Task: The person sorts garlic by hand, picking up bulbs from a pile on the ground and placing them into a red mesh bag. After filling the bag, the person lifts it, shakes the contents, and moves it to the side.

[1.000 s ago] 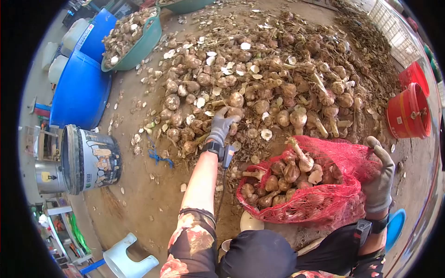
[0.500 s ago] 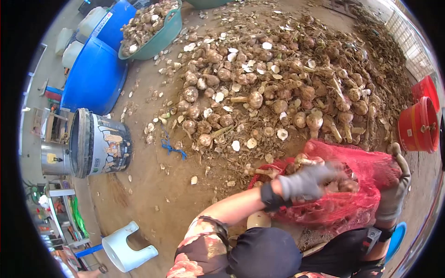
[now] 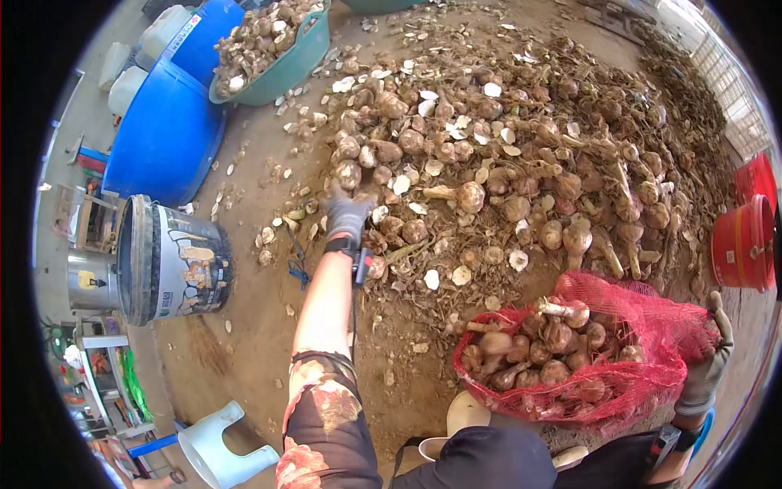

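Observation:
My left hand point(image 3: 348, 216), in a grey glove, reaches to the left edge of a heap of garlic bulbs point(image 3: 471, 196). Its fingers are spread just below one garlic bulb point(image 3: 348, 174), with no bulb visible in its grasp. On the right, my gloved right hand point(image 3: 707, 371) is closed on the gathered side of a red mesh bag point(image 3: 652, 379). The bag lies on the ground with its mouth spread wide, full of garlic bulbs point(image 3: 556, 336), some with stems attached.
At left stand a blue tub point(image 3: 163, 134), a paint-stained bucket point(image 3: 191, 261) and a pale plastic stool point(image 3: 220, 444). A green basin point(image 3: 285, 73) of bulbs is at the back. Red buckets point(image 3: 741, 244) stand at right. Loose skins and dried stalks litter the floor.
My left hand has moved from over the mesh bag leftward and away to the heap's edge. My right hand still grips the bag, whose contents now show clearly.

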The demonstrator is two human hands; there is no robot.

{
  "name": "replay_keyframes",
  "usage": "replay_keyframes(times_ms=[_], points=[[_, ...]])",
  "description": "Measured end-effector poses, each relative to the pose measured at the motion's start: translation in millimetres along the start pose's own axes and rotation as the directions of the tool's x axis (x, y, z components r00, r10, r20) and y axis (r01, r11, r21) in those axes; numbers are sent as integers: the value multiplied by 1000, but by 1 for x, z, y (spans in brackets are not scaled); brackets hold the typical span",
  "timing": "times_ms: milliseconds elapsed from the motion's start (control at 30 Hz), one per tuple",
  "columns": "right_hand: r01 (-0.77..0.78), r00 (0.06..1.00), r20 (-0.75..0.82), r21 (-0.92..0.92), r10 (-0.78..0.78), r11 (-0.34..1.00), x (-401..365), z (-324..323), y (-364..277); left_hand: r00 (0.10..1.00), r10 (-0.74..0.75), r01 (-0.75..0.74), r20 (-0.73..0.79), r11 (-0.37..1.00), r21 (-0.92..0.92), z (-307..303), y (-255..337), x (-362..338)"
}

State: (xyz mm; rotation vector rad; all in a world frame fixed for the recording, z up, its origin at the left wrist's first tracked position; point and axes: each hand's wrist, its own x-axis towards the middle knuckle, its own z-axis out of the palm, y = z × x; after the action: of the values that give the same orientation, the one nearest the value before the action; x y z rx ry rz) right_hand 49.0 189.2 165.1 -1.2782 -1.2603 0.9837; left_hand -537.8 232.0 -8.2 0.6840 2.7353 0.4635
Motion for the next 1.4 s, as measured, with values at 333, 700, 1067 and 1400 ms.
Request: replay_keyframes(times_ms=[333, 700, 1067, 1400], points=[[-22, 999, 25, 18, 22, 1000, 6, 26, 14, 828, 492, -539, -267, 831, -138, 22, -70, -26], [-55, 997, 48, 21, 54, 998, -4, 19, 4, 970, 227, -187, 91, 928, -321, 5, -35, 2], [-213, 976, 89, 241, 198, 947, -16, 63, -17, 546, 664, 630, 510, 75, -773, 3, -15, -184], [-149, 985, -34, 343, 171, 928, -2, 25, -24, 236, 962, -525, 135, 243, -816, -2, 68, -294]])
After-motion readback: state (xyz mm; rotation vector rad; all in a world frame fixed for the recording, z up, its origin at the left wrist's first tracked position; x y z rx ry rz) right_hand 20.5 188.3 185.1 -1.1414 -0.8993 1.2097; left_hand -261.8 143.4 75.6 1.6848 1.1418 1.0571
